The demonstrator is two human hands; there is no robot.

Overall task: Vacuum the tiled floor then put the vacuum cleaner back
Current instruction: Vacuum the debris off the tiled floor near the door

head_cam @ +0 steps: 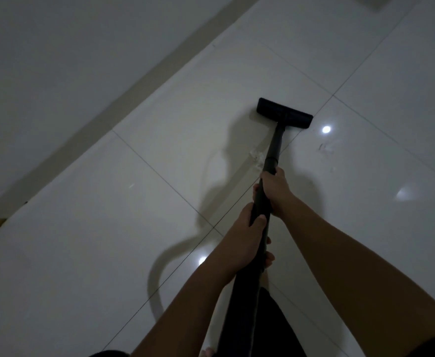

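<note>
I see the black floor head (284,113) of the vacuum flat on the white tiled floor (133,202), a little above the middle of the view. Its black wand (273,150) runs down from it toward 6 o'clock. My right hand (275,193) is wrapped closed around the wand higher up, and my left hand (247,243) is wrapped closed around it just below.

From the floor head toward 10 o'clock there is bare tile until a beige skirting strip (139,81) at the foot of the grey wall (56,47). Toward 3 o'clock the tiles stay open up to the frame edge.

Some pale scraps (256,158) lie just beside the wand at its 9 o'clock side, and faint marks (326,148) lie at 4 o'clock of the floor head; I cannot tell what they are. The lower wand merges with dark clothing (270,325), and the vacuum body is out of frame. The view is dim.
</note>
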